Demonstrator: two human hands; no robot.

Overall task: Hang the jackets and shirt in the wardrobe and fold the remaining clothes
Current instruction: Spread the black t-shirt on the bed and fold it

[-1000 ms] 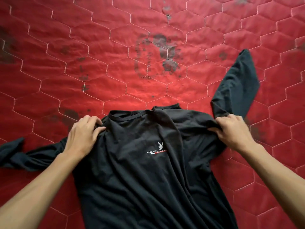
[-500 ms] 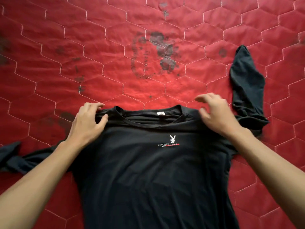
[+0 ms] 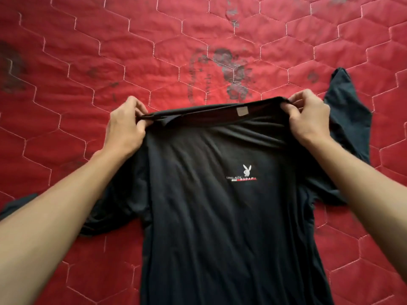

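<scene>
Both hands have come up since half a second ago. Then they lay on the shoulders of the black long-sleeved jersey T-shirt [image 3: 220,227]; now they hold its neck edge lifted off the red hexagon-stitched quilted bedcover [image 3: 88,62] and stretched taut. The left hand [image 3: 125,128] pinches the cloth at one end of the neckline between thumb and curled fingers, and the right hand [image 3: 308,119] pinches the other end the same way. Between the two grips the collar runs as a straight band, with a small grey label [image 3: 241,111] showing inside it. Below the grips, toward the person, the shirt's body lies front up, its small white rabbit logo [image 3: 246,172] nearer the right grip.

This looks like squaring up before a fold. I judge the pull should be even at both grips to keep the collar level. A gentle shake and a slow lowering should then flatten the creases running down from each grip.

Outboard of the right grip, one sleeve [image 3: 348,111] lies crooked on the bedcover, pointing away. Below and outboard of the left grip, the other sleeve [image 3: 15,206] trails past the forearm to the frame's border. Both probably need straightening before they fold in. Beyond the grips the bedcover spreads on, marked with dark smudged stains [image 3: 229,69]. No bed edge shows, so there seems room to lay the shirt out.
</scene>
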